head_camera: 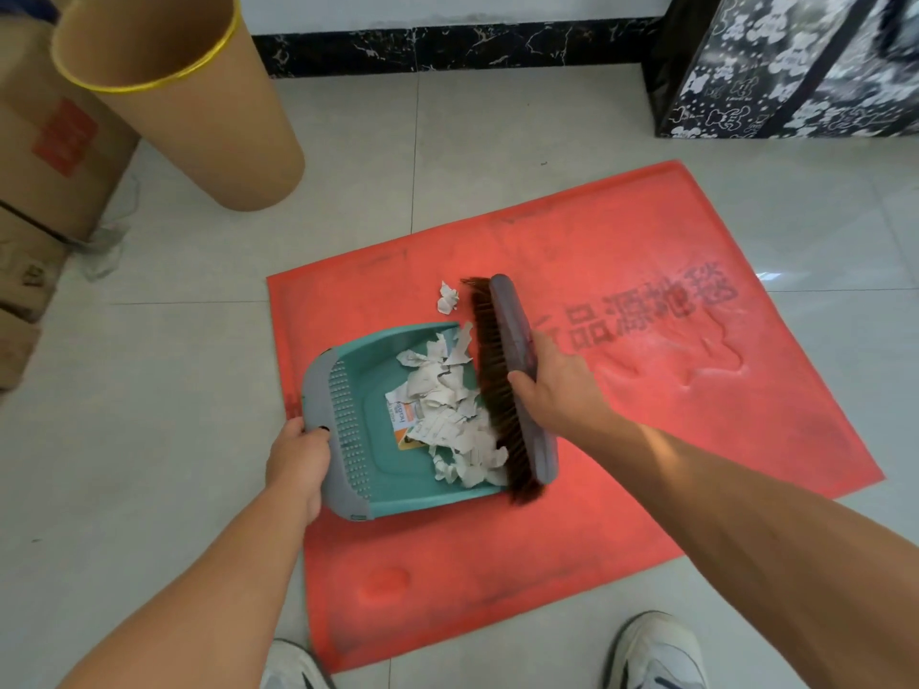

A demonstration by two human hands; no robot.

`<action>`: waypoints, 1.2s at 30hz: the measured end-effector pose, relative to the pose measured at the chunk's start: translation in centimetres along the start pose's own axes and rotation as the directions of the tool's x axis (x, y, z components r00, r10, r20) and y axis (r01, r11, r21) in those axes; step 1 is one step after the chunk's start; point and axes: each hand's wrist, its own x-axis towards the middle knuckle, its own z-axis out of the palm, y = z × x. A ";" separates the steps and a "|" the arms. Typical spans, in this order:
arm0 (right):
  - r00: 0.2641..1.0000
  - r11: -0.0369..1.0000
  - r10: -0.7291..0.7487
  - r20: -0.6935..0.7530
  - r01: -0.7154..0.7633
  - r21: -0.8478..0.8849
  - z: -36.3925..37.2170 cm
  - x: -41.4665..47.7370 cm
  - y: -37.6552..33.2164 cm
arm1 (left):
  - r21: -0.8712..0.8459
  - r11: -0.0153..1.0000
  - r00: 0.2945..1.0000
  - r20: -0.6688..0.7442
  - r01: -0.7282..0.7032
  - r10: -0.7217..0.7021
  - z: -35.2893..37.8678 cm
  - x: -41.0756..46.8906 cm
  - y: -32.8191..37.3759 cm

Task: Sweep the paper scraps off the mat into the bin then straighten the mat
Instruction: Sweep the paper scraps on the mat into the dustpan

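Floor (209, 300): large pale grey-white glazed tiles with thin grout lines, clean apart from faint marks; soft even light with a small bright glare at 3 o'clock. Wall (447, 7): white, running along 12 o'clock, finished at its foot with a black skirting (447, 47) veined in white like marble. At 10 o'clock, stacked brown cardboard boxes (45, 156), the upper one bearing a red printed label; crumpled clear plastic (107, 246) lies on the floor at their base. At 1 to 2 o'clock, a black bag (795, 67) printed with white bear figures stands against the wall.
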 end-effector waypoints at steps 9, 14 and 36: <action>0.994 0.977 -0.039 0.098 0.018 0.211 0.7 -0.5 -1.9 | -0.001 1.000 1.000 -0.003 -0.001 0.001 1.4 -1.6 1.5; 0.997 0.979 -0.073 0.025 0.067 0.194 -1.5 0.4 -2.2 | -0.039 0.999 0.999 0.032 0.012 -0.010 0.7 -0.5 1.0; 0.997 0.999 -0.049 -0.059 0.048 -0.006 -0.6 7.0 -3.0 | -0.138 0.989 0.997 -0.060 0.044 -0.053 -4.1 6.1 4.2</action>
